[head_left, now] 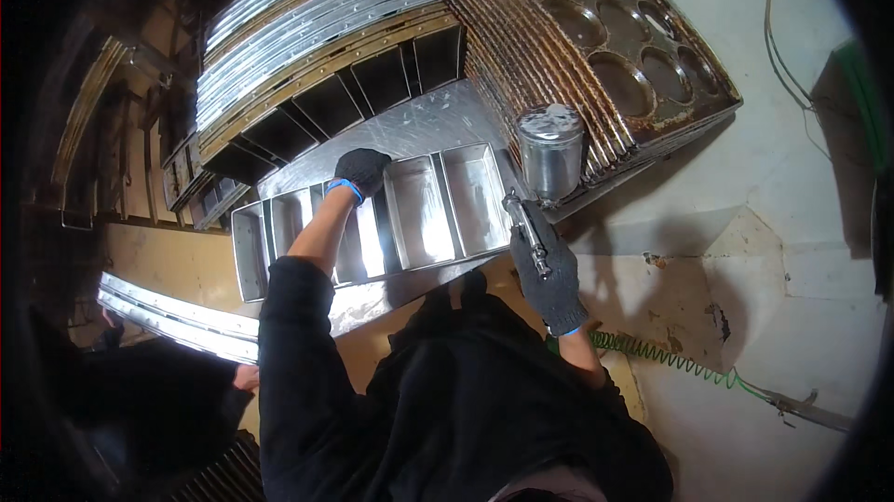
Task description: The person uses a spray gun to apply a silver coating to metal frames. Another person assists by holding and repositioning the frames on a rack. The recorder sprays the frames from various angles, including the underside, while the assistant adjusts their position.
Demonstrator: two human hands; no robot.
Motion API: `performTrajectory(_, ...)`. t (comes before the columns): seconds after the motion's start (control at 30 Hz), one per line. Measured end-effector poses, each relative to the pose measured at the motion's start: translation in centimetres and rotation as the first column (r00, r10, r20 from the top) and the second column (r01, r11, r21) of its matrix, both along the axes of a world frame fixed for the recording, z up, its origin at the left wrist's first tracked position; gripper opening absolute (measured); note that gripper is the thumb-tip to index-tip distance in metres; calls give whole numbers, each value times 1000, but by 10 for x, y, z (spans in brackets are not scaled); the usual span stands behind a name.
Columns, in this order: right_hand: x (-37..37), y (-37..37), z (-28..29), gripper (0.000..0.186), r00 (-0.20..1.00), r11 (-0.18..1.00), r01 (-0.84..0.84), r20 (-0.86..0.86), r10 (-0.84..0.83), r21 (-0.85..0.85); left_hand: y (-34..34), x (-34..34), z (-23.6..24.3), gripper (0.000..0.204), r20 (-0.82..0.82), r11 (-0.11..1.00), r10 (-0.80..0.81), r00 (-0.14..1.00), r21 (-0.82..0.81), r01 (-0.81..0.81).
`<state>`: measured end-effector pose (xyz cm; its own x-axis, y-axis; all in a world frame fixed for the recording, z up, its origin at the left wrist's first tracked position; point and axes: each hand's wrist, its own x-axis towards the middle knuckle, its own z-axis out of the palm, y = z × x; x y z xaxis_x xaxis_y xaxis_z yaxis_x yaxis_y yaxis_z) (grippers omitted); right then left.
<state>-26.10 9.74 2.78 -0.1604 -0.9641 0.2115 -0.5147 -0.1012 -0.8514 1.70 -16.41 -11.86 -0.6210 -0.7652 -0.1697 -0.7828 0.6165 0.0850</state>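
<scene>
A strapped set of silver loaf pans (pixel 421 209) lies across the metal table in front of me, its compartments open upward. My left hand (pixel 361 171), in a dark glove, is closed at the far rim of the set, near the middle; its fingertips are hidden. On the right, my gloved right hand (pixel 548 274) is wrapped round a metal spray gun (pixel 529 234). The gun's silver cup (pixel 549 156), whitish on its lid, stands just beyond the hand, beside the right end of the pans.
Stacked strapped loaf pans (pixel 326 46) rise at the back left. Rusty round-mould trays (pixel 596 27) are piled at the back right. A green coiled hose (pixel 661 353) runs off to the right. At left, another person's hand (pixel 246 378) holds more strapped pans (pixel 177 316).
</scene>
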Motion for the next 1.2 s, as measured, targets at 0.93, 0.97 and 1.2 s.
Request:
performTrajectory(0.93, 2, -69, -85, 52, 934, 987, -157, 331, 136, 37, 222, 230, 9, 75, -377, 382, 842, 387, -90, -920)
performTrajectory(0.97, 8, -70, -76, 52, 883, 970, -211, 449, 138, 117, 227, 249, -1, 76, -417, 415, 812, 408, -79, -906)
performTrajectory(1.2, 59, -78, -75, 49, 872, 945, -320, 409, 269, 61, 218, 254, -6, 68, -474, 467, 765, 437, -60, -882)
